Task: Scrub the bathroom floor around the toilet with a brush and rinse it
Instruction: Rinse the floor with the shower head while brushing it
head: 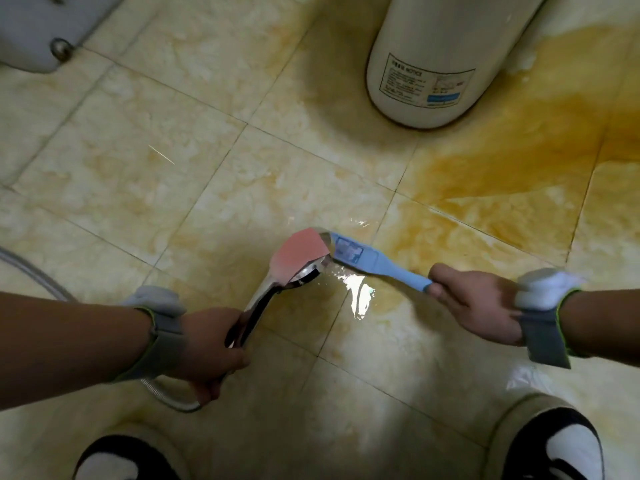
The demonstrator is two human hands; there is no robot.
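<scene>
Far to the left of the shower head (304,276) and farther from the person, a grey-white base with a bolt cap (33,31) shows at the edge; I think it is the toilet foot, but I cannot be sure. The metal hose (33,270) lies on the tiled floor (138,150) to the left of the shower head and loops back under the left hand (207,351). This hand is wrapped tightly around the chrome handle, just behind the shower head.

Directly to the right of the shower head, almost touching it, is the brush (377,266), its head under the spray face. The right hand (474,299) closes its fingers around the end of the blue handle. Water shines on the tile just below both of them.

Beyond and to the right of the shower head stands a white cylinder with a label (433,46), and an orange-brown stain (502,157) spreads next to it.

The dangers, as I judge them:
- Water hitting the bristles so closely may bounce dirty drops onto the person and the label.
- The tiles below the shower head are wet, and both shoes (561,448) stand on them, so a slip is possible.
- The looped hose may catch or pull the spray away.
- The runoff could carry the stain onto cleaner tiles.
</scene>
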